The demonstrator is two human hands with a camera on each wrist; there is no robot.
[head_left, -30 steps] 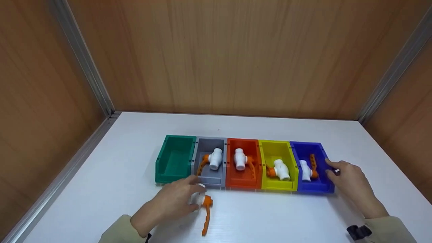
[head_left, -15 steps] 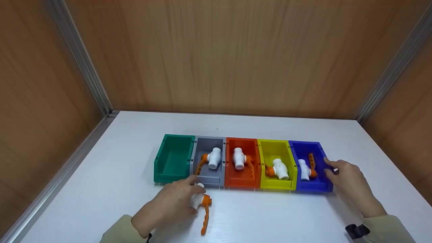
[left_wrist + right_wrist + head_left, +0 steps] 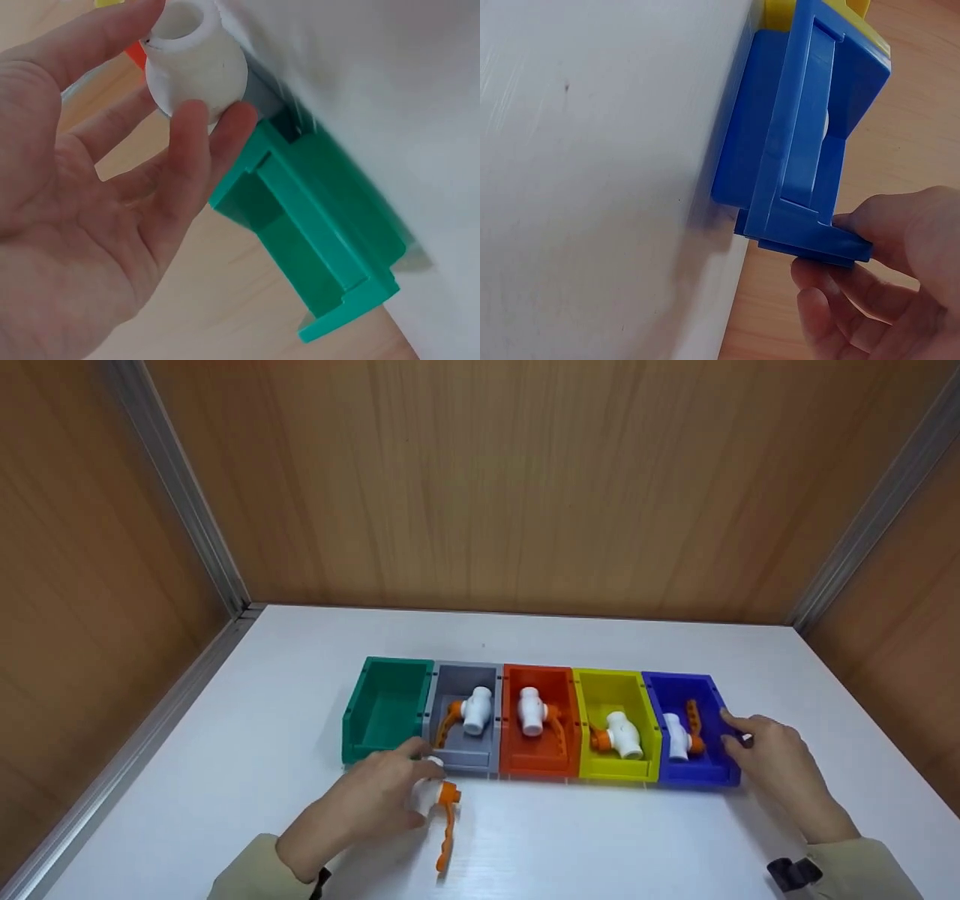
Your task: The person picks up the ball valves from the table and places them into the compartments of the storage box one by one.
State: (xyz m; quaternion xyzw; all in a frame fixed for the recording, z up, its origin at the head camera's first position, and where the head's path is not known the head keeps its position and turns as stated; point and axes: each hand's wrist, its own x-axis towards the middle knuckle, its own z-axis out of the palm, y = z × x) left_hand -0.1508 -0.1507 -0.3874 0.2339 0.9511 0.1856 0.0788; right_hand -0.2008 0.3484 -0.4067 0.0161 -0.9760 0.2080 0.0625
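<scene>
My left hand (image 3: pixel 364 802) is in front of the green bin (image 3: pixel 386 701) and the grey bin (image 3: pixel 469 761). Its thumb and fingers hold the white body of a ball valve (image 3: pixel 199 75), whose orange lever (image 3: pixel 447 836) points toward the near edge. Part of the valve body is hidden behind the fingers in the head view. At the right end of the row, my right hand (image 3: pixel 780 772) pinches the outer side wall of the blue bin (image 3: pixel 799 150) between thumb and fingers. Inside the blue bin lies another white valve (image 3: pixel 676 737) with an orange lever.
Between the grey and blue bins stand a red bin (image 3: pixel 540 765) and a yellow bin (image 3: pixel 619 770), joined in one row. Grey, red and yellow each contain one valve; the green has none. Wooden panels (image 3: pixel 525 487) enclose the white table (image 3: pixel 600 847).
My left hand has shifted slightly left with the valve, and the lever has moved along with it. My right hand stays at the blue bin's wall.
</scene>
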